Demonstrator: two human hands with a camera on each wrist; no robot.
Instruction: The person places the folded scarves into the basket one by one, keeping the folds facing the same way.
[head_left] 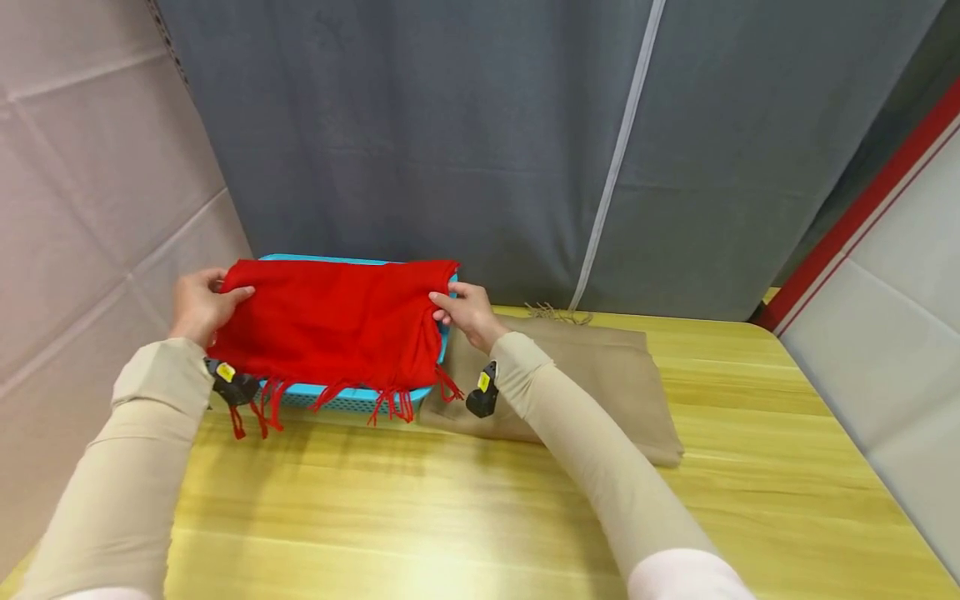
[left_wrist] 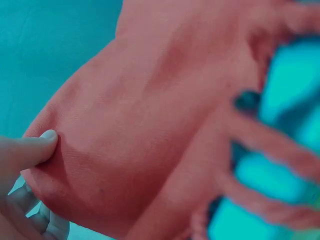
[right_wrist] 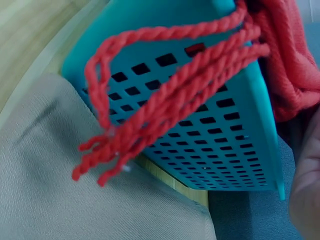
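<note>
Your left hand is pinching one end of a folded red woven cloth with twisted fringe, thumb on top, fingers beneath. Your right hand grips the opposite end. And there's the red cloth, spread across the opening of a light-blue, perforated plastic basket, its fringe spilling over the near rim! A scrap of red shows through one hole in the basket's wall; the cloth hides the rest inside. At your wrists sit two small black devices with yellow labels, any writing too small to read. Just beside the basket, on your right, lies a folded beige fabric with a thin fringe, flat on the yellow wood-grain surface. Behind it all hangs a dark grey curtain with a pale vertical strip.
</note>
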